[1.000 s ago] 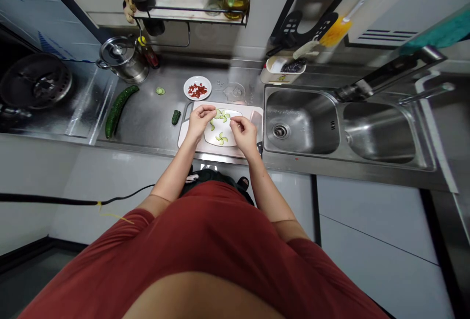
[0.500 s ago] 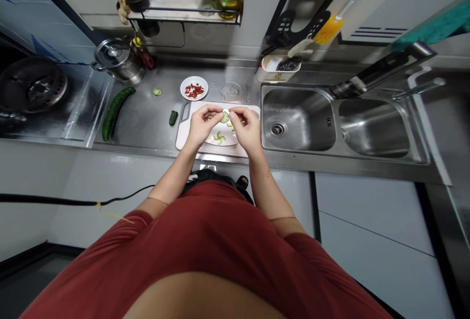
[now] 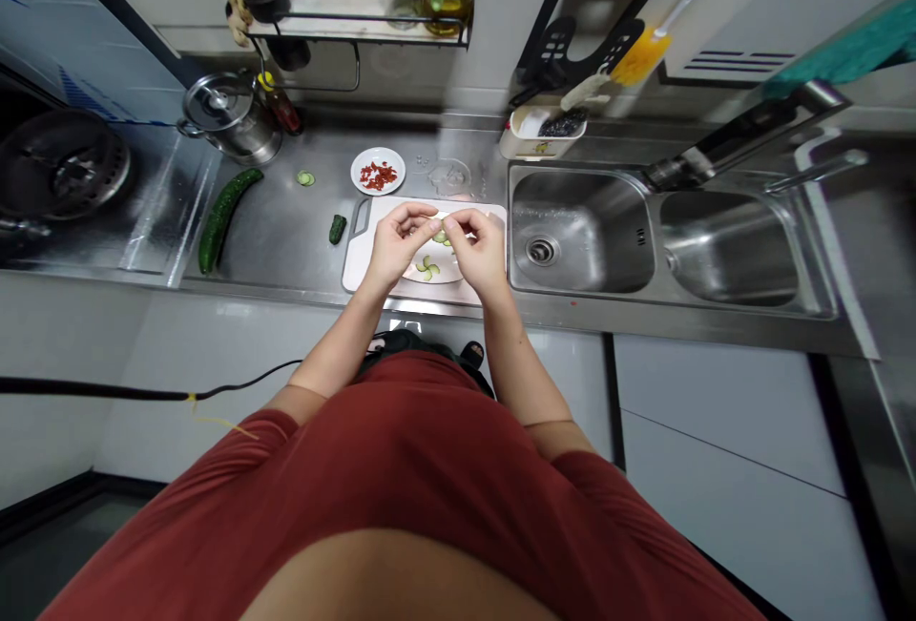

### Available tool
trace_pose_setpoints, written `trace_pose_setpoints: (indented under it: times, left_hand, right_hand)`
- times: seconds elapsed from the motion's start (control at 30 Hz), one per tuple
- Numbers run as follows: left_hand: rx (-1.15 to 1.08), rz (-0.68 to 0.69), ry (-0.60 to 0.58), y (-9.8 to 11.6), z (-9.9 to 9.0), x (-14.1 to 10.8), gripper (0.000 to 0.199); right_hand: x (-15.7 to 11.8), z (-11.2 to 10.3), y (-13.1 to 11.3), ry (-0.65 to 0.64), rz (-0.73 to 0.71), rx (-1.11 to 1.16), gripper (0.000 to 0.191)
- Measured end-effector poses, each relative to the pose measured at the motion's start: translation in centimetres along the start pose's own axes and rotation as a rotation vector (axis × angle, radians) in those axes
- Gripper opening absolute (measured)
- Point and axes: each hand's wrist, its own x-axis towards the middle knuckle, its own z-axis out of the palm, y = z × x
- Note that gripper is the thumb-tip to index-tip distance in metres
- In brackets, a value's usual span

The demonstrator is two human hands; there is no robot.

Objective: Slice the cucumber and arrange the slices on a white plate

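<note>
Over the white plate [image 3: 447,271], my left hand [image 3: 399,239] and my right hand [image 3: 478,245] meet fingertip to fingertip. Between their pinched fingers is a thin cucumber slice [image 3: 439,237], mostly hidden by the thumbs. On the plate below lie curved cucumber pieces [image 3: 427,268] fanned out like a pinwheel, and more pale green bits show beside my right hand. The plate rests on a white cutting board [image 3: 363,260] with a grey handle slot.
A small plate of chopped red pieces [image 3: 378,172] stands behind the board. Leftward lie a cucumber stub [image 3: 338,229], cucumber slices [image 3: 305,178], a whole cucumber [image 3: 227,220] and a lidded pot [image 3: 233,117]. The double sink [image 3: 583,230] is on the right.
My fingertips have drawn closer together around the cucumber slice, covering more of it. The pieces on the plate and the things on the counter stay where they were.
</note>
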Motion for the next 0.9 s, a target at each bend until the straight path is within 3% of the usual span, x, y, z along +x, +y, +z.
trace_pose_setpoints:
  times: [0.1,0.23,0.3,0.7,0.9]
  left_hand:
    - [-0.057,-0.162,-0.002,-0.5,-0.1,0.2,0.041]
    - [-0.147,-0.447,-0.195,-1.4,-0.4,0.4,0.054]
    - [-0.189,-0.496,-0.272,-1.9,-0.5,0.4,0.057]
    - [-0.269,-0.407,-0.263,-3.0,-1.3,0.6,0.039]
    - [-0.199,-0.337,-0.198,-3.0,-1.8,0.7,0.037]
  right_hand:
    - [0.1,-0.1,-0.1,0.004,0.002,0.017,0.029]
    - [0.3,-0.3,0.0,0.016,-0.02,0.002,0.028]
    - [0.3,-0.4,0.1,0.005,-0.024,-0.015,0.027]
    - [0.2,0.1,0.8,-0.022,0.032,-0.05,0.031]
    - [0.1,0.5,1.9,-0.008,0.043,-0.083,0.025]
